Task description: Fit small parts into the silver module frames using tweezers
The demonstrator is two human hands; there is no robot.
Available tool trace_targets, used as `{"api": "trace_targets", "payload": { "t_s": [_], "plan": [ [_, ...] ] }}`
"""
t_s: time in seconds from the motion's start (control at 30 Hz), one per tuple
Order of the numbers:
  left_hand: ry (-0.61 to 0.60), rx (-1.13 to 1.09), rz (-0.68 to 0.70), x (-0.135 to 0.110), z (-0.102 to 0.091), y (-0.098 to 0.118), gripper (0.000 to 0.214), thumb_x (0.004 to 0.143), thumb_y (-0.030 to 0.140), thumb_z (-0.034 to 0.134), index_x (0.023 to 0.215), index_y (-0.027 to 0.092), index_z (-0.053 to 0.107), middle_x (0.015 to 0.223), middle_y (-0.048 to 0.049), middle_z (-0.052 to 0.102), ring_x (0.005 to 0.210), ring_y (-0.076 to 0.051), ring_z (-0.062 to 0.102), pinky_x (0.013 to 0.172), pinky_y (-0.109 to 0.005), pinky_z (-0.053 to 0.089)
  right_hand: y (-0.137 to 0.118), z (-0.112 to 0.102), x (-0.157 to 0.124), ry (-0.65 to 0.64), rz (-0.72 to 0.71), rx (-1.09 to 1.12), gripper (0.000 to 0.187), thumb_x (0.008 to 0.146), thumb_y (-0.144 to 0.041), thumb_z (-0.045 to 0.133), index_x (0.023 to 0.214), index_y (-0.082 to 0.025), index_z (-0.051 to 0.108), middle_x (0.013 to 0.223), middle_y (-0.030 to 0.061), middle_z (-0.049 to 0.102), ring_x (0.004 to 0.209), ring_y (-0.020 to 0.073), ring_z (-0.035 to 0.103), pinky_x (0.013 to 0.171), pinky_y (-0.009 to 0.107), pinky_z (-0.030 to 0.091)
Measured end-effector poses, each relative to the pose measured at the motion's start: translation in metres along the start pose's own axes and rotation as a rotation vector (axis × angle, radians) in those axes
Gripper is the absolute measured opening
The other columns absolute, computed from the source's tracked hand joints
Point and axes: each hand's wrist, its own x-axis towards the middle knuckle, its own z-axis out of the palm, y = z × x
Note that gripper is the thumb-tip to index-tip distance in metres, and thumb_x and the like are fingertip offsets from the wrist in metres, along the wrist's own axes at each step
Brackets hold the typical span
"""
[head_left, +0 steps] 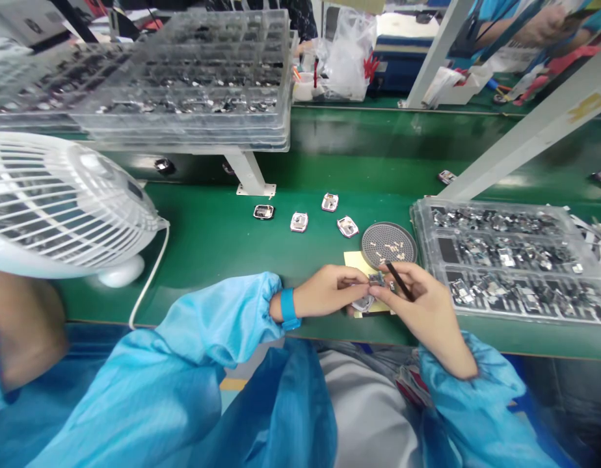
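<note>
Close together at the table's front edge, both my hands work over a yellow paper (358, 261). My left hand (332, 290) has its fingers closed on a small silver watch case (363, 303), mostly covered by the fingers. In my right hand (422, 300) a slim black tool (400, 281), which looks like tweezers, slants across the fingers. The right thumb and fingertip pinch a small grey electronic part (377, 279) above the case. Just beyond the hands stands a round grey dish (389, 242) with several tiny pale pieces.
Open watch cases (299, 222) lie scattered on the green table (207, 240). A clear compartment tray (515, 260) full of small parts stands at right. A white fan (71, 201) is at left, below stacked clear trays (193, 78). A white post (249, 172) supports the shelf. Another person's arm (25, 325) shows at left.
</note>
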Motion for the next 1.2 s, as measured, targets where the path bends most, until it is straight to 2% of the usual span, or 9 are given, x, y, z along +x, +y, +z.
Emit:
{"api": "trace_targets", "payload": {
  "t_s": [0.17,0.27,0.4,0.53,0.63,0.77,0.97,1.07,1.2],
  "plan": [
    [0.043,-0.091,-0.005,0.000,0.001,0.004,0.038,0.087,0.048,0.068,0.088,0.010,0.067,0.075,-0.0057,0.069,0.057,-0.012,0.064,0.055,-0.023,0.054,0.004,0.004,-0.002,0.049,0.018,-0.012,0.046,0.072,-0.040,0.083,0.111,-0.020,0.068,0.082,0.0017,0.067,0.057,0.0108,0.050,0.051,0.024,0.042],
    [0.046,-0.099,-0.013,0.000,0.001,0.003,0.041,0.085,0.050,0.070,0.089,0.009,0.069,0.077,-0.0066,0.070,0.058,-0.012,0.064,0.056,-0.023,0.054,0.011,0.005,-0.004,0.046,0.049,-0.056,0.033,0.080,-0.044,0.076,0.098,-0.018,0.068,0.068,-0.0005,0.059,0.054,0.0105,0.045,0.049,0.023,0.035],
    [0.007,-0.048,-0.066,-0.002,0.000,0.005,0.044,0.088,0.051,0.066,0.099,0.009,0.073,0.079,-0.0077,0.072,0.057,-0.012,0.064,0.055,-0.022,0.052,0.018,0.003,-0.006,0.182,-0.050,-0.232,0.027,0.082,-0.043,0.075,0.093,-0.019,0.069,0.057,-0.0042,0.048,0.052,0.0100,0.041,0.049,0.024,0.032],
    [0.015,-0.026,-0.068,-0.003,-0.001,0.012,0.040,0.094,0.042,0.057,0.110,0.009,0.072,0.081,-0.0093,0.073,0.058,-0.011,0.066,0.046,-0.018,0.037,0.013,-0.008,-0.011,0.289,-0.076,-0.265,0.027,0.081,-0.042,0.076,0.097,-0.020,0.073,0.073,0.0004,0.066,0.061,0.0123,0.055,0.056,0.025,0.043],
    [0.051,-0.087,-0.051,-0.002,-0.003,0.013,0.035,0.090,0.030,0.058,0.116,0.009,0.069,0.092,-0.0115,0.073,0.063,-0.013,0.068,0.045,-0.018,0.036,0.006,-0.016,-0.018,0.189,0.032,-0.114,0.031,0.079,-0.045,0.077,0.098,-0.021,0.076,0.089,0.0049,0.075,0.075,0.0178,0.067,0.067,0.028,0.053],
    [0.048,-0.150,-0.009,-0.002,-0.004,0.012,0.043,0.080,0.020,0.060,0.121,0.010,0.068,0.105,-0.0130,0.072,0.077,-0.015,0.067,0.052,-0.019,0.043,0.003,-0.013,-0.025,-0.024,0.101,-0.095,0.031,0.081,-0.048,0.075,0.077,-0.018,0.074,0.073,0.0046,0.072,0.067,0.0182,0.066,0.064,0.027,0.052],
    [0.041,-0.151,0.027,-0.005,-0.002,0.011,0.052,0.073,0.010,0.062,0.125,0.013,0.066,0.124,-0.0132,0.068,0.098,-0.019,0.068,0.061,-0.020,0.048,0.009,0.006,-0.022,-0.002,0.120,-0.070,0.034,0.084,-0.049,0.071,0.073,-0.016,0.071,0.067,0.0038,0.069,0.063,0.0160,0.062,0.061,0.026,0.048],
    [0.043,-0.132,0.074,-0.005,-0.001,0.010,0.050,0.075,0.009,0.066,0.124,0.013,0.067,0.124,-0.0129,0.069,0.105,-0.021,0.068,0.080,-0.026,0.054,0.011,0.008,-0.021,0.039,0.112,-0.053,0.034,0.084,-0.049,0.071,0.075,-0.016,0.072,0.065,0.0036,0.067,0.062,0.0159,0.061,0.059,0.026,0.047],
    [0.062,-0.006,0.103,-0.006,0.002,0.009,0.049,0.081,0.018,0.070,0.129,0.013,0.063,0.119,-0.0130,0.070,0.098,-0.019,0.069,0.087,-0.031,0.054,0.011,0.007,-0.022,0.067,0.121,-0.026,0.036,0.083,-0.050,0.072,0.071,-0.016,0.069,0.061,0.0026,0.063,0.054,0.0130,0.054,0.050,0.023,0.041]
  ]
}}
